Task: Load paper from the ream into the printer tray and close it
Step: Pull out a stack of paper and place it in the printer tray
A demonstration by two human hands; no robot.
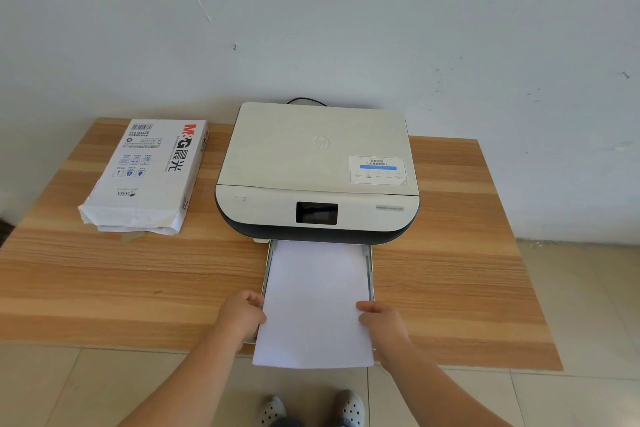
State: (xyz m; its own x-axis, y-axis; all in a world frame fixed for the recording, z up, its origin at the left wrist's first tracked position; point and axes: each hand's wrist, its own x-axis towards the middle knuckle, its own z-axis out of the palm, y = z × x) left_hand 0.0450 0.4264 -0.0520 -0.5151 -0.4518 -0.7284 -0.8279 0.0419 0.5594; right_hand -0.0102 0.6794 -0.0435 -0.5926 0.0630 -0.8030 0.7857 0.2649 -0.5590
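Presently we list, on the wooden desk (pixel 104 274): one white printer (pixel 317 172) at centre rear, lid down, its paper tray (pixel 370 263) pulled out toward us. One stack of white paper (pixel 313 302) lies in the tray, its far end under the printer's front, its near end overhanging the desk edge. Our left hand (pixel 240 317) holds the stack's left edge, fingers (pixel 254 298) curled closed on the paper; forearm reaching up from lower left. Our right hand (pixel 384 322) holds the right edge likewise, fingers closed on the paper, thumb on top; forearm reaching up from lower right. One opened ream (pixel 147 175) in its printed wrapper lies flat at left, well apart from the printer. Two perforated shoes (pixel 349 409) stand on the tiled floor below.
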